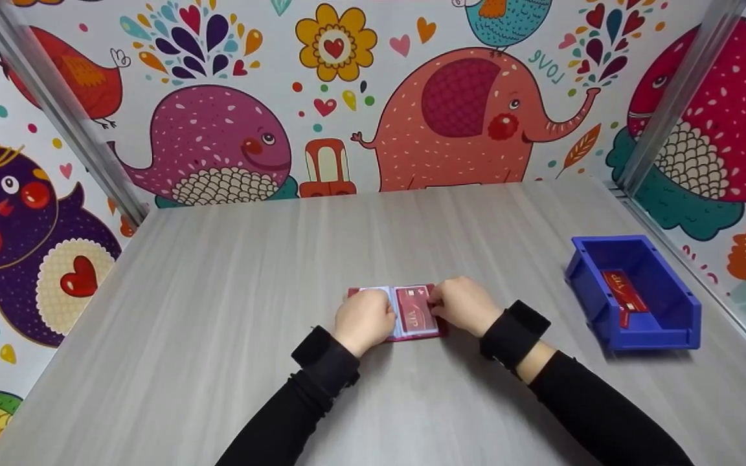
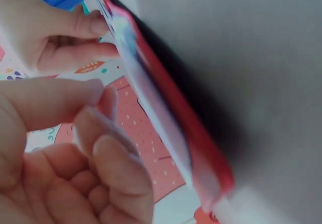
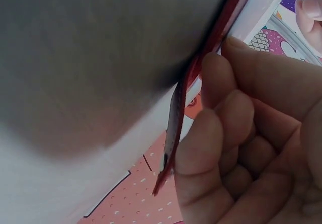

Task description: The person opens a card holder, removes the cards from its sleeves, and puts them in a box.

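Observation:
A card holder point(image 1: 412, 336) with a red cover lies opened out on the table, its clear sleeves facing up. A red VIP card point(image 1: 416, 310) shows on its right-hand page. My right hand point(image 1: 467, 304) pinches the holder's right edge between thumb and forefinger; the right wrist view shows the red cover point(image 3: 190, 80) at the fingertips. Over the left page is my left hand point(image 1: 363, 320), partly covering it. Its fingers are curled with thumb and forefinger together, and in the left wrist view they stand apart from the holder point(image 2: 168, 93), with nothing visible between them.
To the right stands a blue plastic bin point(image 1: 655, 340) with red VIP cards point(image 1: 625, 291) inside. Patterned panels point(image 1: 334, 116) with cartoon animals and metal posts point(image 1: 684, 97) border the wood-grain table point(image 1: 217, 310) at the back and sides.

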A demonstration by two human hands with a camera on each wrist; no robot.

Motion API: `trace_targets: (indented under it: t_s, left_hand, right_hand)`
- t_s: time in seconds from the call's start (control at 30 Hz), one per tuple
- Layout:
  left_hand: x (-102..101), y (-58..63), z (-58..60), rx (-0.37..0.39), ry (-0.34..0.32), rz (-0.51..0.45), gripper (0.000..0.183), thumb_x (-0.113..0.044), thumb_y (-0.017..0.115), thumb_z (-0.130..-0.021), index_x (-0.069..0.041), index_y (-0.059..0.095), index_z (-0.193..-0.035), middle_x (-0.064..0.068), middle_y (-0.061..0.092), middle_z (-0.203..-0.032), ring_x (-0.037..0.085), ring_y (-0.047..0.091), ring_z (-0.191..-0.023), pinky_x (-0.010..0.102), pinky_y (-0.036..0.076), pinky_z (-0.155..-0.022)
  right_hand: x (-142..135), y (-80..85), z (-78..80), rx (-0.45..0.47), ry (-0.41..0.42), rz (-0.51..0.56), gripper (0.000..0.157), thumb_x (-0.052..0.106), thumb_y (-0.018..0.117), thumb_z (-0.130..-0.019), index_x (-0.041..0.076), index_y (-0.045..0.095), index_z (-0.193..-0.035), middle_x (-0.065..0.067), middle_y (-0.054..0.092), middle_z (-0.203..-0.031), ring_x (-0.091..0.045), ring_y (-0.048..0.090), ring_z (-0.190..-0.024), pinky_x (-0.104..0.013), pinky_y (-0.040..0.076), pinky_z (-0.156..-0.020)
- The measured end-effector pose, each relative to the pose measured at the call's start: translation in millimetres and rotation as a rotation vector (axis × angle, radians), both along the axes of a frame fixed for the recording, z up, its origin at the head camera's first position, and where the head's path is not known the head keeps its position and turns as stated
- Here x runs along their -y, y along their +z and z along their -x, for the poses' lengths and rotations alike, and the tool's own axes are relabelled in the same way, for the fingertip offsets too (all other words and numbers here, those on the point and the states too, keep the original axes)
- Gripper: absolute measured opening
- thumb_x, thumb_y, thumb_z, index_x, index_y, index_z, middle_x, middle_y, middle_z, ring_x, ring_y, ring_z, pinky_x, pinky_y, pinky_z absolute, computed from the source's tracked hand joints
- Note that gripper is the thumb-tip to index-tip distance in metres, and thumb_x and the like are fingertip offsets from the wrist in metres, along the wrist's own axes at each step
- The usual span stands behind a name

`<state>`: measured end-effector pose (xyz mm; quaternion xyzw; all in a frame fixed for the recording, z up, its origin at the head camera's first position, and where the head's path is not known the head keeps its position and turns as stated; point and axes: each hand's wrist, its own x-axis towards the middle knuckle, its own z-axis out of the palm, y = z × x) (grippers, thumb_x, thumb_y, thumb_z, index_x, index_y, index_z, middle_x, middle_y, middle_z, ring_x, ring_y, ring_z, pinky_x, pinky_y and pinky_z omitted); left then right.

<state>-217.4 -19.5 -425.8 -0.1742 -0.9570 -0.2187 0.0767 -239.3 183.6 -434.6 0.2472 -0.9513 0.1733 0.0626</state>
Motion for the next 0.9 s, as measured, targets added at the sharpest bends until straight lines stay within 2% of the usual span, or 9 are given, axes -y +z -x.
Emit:
trace_targets:
  t_s: [0.27, 0.63, 0.77, 0.9]
  left_hand:
    - [-9, -3.7, 0.6, 0.051, -0.007, 0.018, 0.033, -0.006, 0.063, -0.077, -0.015, 0.04, -0.055, -0.002, 0.044, -0.057, 0.018, 0.045, -0.054, 0.039, 0.042, -0.051]
    - [-8, -0.3, 4.1, 0.157, -0.03, 0.022, 0.035, -0.004, 0.06, -0.078, -0.016, 0.038, -0.054, 0.0, 0.045, -0.059, 0.017, 0.042, -0.053, 0.036, 0.04, -0.051]
    - [-9, 0.0, 4.2, 0.171, -0.027, 0.008, 0.034, -0.003, 0.061, -0.078, -0.016, 0.039, -0.054, 0.0, 0.045, -0.059, 0.017, 0.042, -0.053, 0.035, 0.039, -0.051]
    - [-12, -0.9, 3.9, 0.181, -0.013, 0.001, 0.031, -0.005, 0.062, -0.079, -0.014, 0.044, -0.056, 0.003, 0.053, -0.063, 0.018, 0.047, -0.057, 0.038, 0.045, -0.056]
  right_hand:
    - [1, -0.5, -0.4, -0.01, 0.012, -0.007, 0.006, 0.005, 0.08, -0.079, 0.007, 0.075, -0.078, -0.001, 0.068, -0.072, -0.013, 0.051, -0.061, -0.036, 0.049, -0.06]
    - [1, -0.5, 0.9, 0.005, -0.006, -0.015, 0.007, 0.005, 0.079, -0.08, 0.007, 0.074, -0.076, -0.001, 0.067, -0.071, -0.015, 0.053, -0.061, -0.037, 0.049, -0.061]
    - [1, -0.6, 0.8, 0.005, -0.009, -0.011, 0.007, 0.005, 0.079, -0.079, 0.007, 0.074, -0.075, -0.001, 0.066, -0.07, -0.015, 0.051, -0.061, -0.037, 0.048, -0.061]
    - [1, -0.4, 0.7, 0.0, -0.003, -0.006, 0.008, 0.004, 0.079, -0.079, 0.007, 0.074, -0.075, -0.001, 0.066, -0.069, -0.015, 0.05, -0.06, -0.037, 0.048, -0.06]
